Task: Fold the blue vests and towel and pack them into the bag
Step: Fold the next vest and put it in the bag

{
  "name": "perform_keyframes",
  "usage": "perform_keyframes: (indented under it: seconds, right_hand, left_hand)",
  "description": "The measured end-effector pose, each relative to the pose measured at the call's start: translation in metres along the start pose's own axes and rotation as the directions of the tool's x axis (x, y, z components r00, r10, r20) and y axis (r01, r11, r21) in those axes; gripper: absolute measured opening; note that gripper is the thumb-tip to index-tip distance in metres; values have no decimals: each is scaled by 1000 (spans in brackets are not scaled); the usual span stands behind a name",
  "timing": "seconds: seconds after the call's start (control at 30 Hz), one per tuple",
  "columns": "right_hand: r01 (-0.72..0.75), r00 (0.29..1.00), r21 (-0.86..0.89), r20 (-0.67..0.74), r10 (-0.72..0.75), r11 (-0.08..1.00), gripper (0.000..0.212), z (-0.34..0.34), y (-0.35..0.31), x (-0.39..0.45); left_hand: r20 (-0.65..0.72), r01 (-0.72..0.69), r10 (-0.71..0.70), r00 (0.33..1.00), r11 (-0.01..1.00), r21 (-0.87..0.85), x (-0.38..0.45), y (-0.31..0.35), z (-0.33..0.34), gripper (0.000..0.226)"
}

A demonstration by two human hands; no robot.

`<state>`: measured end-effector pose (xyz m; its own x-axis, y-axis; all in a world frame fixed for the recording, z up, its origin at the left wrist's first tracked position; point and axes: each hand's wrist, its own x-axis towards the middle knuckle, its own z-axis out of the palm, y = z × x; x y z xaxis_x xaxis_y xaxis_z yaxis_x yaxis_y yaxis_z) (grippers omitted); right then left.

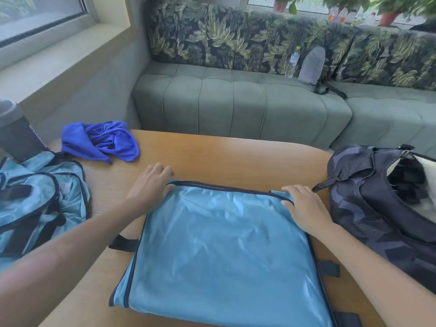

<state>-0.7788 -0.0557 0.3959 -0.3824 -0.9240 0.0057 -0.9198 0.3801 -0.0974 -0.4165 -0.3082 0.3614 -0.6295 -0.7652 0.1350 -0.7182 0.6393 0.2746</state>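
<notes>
Folded vest point(224, 244) under both flat hands point(151, 185) point(304, 208); bag point(382, 208) gapes open.

Setting: lounge or sitting corner, domestic or a common room, cannot tell which; evidence as follows. Green tufted sofa point(236, 102) running along the far wall, back cushions point(212, 36) in dark palm-leaf print; wooden bench point(224, 156) with rounded corner drawn up just before it; wide window point(40, 13) at left over a deep pale sill point(59, 64); second window behind the sofa, its ledge carrying potted plants point(389, 10) and several bottles point(339, 14); on the sofa seat, a clear water bottle point(292, 62) beside a grey pouch point(311, 66).
</notes>
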Motion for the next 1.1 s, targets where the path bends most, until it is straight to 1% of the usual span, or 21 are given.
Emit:
perform_keyframes:
  seconds: [0.07, 0.13, 0.27, 0.33, 0.43, 0.53, 0.67, 0.73, 0.8, 0.87, 1.0, 1.1]
  right_hand:
    - [-2, 1000, -2, 22, 2, 1000, 37, -4, 2, 7]
    - [-5, 999, -20, 53, 6, 1000, 32, -9, 2, 14]
    - [16, 991, -76, 132, -6, 997, 14, -20, -1, 19]
    - [30, 988, -54, 155, -21, 998, 10, -33, -4, 17]
    - [2, 989, 22, 147, -6, 1000, 13, -65, -9, 11]
    - [-24, 992, 96, 124, 12, 995, 14, -108, -12, 4]
    - [-35, 999, 217, -28, 42, 975, 9, -166, -21, 2]
    - [-34, 994, 301, -92, 65, 953, 6, -195, -31, 2]
    - [-9, 983, 325, -171, 68, 946, 8, -221, -38, 4]
    - [24, 963, 290, -264, 56, 957, 8, -242, -41, 6]
    - [109, 890, 233, -455, 9, 966, 5, -262, -44, -5]
    - [185, 846, 213, -531, -46, 959, 2, -250, -46, -34]
  left_hand:
    - [69, -4, 0, 998, 998, 62, 5, -1, -7, 37]
    - [147, -1, -11, 989, 997, 83, 9, 1, -15, 37]
    - [280, -19, -14, 960, 993, 115, 13, 8, -33, 21]
    - [298, -39, 0, 955, 991, 128, 10, 13, -48, 19]
    - [303, 31, -44, 952, 998, 48, 2, 22, -78, 13]
    - [234, 99, -75, 969, 991, -90, -6, 27, -118, 13]
    - [106, 112, -84, 991, 949, -295, -7, 28, -169, 12]
    - [41, 100, -91, 995, 929, -357, -4, 33, -196, 14]
    - [-48, 56, -80, 996, 923, -380, 2, 40, -222, 14]
    - [-147, 13, -75, 986, 923, -384, 5, 47, -247, 16]
    - [-319, -103, 16, 948, 961, -257, -8, 62, -281, 7]
    - [-384, -187, 100, 918, 963, -197, -38, 65, -278, 4]
